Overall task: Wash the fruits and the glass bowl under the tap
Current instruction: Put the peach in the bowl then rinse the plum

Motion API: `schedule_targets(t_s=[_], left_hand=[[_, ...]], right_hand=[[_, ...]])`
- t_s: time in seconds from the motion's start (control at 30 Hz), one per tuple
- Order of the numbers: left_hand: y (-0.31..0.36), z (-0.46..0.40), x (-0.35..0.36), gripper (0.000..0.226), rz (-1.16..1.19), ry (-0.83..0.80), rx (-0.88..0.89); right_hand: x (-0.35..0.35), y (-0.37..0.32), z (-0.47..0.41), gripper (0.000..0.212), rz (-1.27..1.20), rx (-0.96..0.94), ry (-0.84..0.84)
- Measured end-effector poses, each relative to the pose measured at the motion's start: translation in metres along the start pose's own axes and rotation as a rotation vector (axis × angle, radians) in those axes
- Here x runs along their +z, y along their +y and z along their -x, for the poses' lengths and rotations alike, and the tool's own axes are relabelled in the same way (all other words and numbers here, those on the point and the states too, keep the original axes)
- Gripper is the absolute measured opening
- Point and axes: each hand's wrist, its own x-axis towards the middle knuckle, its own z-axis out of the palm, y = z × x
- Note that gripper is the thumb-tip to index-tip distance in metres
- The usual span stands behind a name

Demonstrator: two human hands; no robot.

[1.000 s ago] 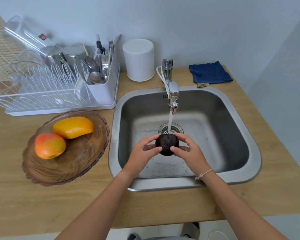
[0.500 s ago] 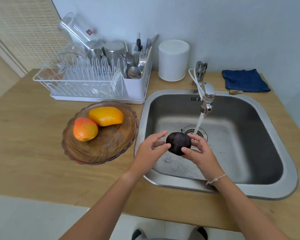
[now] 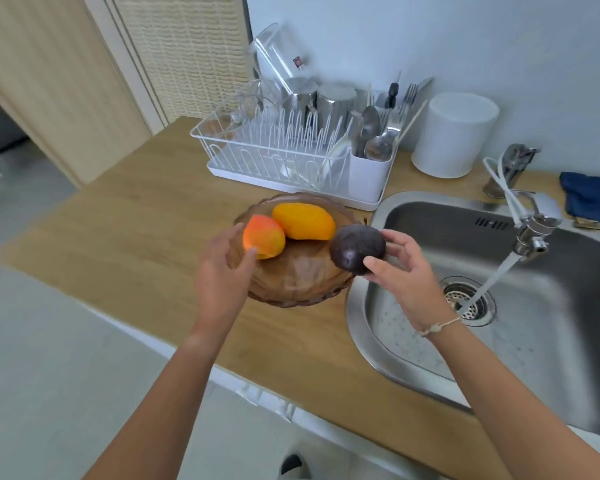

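My right hand (image 3: 400, 271) grips a dark purple round fruit (image 3: 356, 248) above the right rim of the amber glass bowl (image 3: 298, 282). Inside the bowl lie a red-orange fruit (image 3: 264, 237) and a yellow-orange fruit (image 3: 303, 221). My left hand (image 3: 222, 275) hovers over the bowl's left side with fingers spread, its thumb tip touching the red-orange fruit. Water runs from the tap (image 3: 530, 230) into the steel sink (image 3: 499, 341) at the right.
A white dish rack (image 3: 291, 157) with cups, glasses and cutlery stands behind the bowl. A white canister (image 3: 454, 133) and a blue cloth (image 3: 591, 199) sit near the wall. The wooden counter (image 3: 136, 237) extends left to its edge.
My right hand carried the dark fruit out of the water stream and left to the bowl. My left hand let go of it and moved over the red-orange fruit. The view swung left.
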Motion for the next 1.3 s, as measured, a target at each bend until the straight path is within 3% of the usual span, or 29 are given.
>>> schedule_targets(t_s=[0.07,0.2,0.5,0.73,1.1,1.3], left_hand=[[-0.011,-0.002,-0.006,0.05,-0.038,-0.031,-0.109],[-0.026,0.0,-0.009,0.059,0.13,-0.118,-0.31],[-0.04,-0.004,-0.011,0.062,0.319,-0.177,-0.396],[-0.042,-0.004,-0.011,0.06,0.387,-0.183,-0.399],[-0.04,-0.005,-0.015,0.062,0.334,-0.2,-0.389],[-0.024,-0.016,-0.021,0.063,0.032,-0.099,-0.244]], right_hand=[[0.012,0.001,-0.007,0.045,0.066,-0.016,-0.02],[0.03,0.006,-0.019,0.047,0.214,-0.035,-0.053],[0.058,0.017,-0.035,0.052,0.636,-0.148,-0.106],[0.068,0.025,-0.045,0.056,0.887,-0.131,-0.144],[0.071,0.02,-0.039,0.058,0.884,-0.103,-0.108],[0.05,0.006,-0.022,0.052,0.664,-0.102,0.023]])
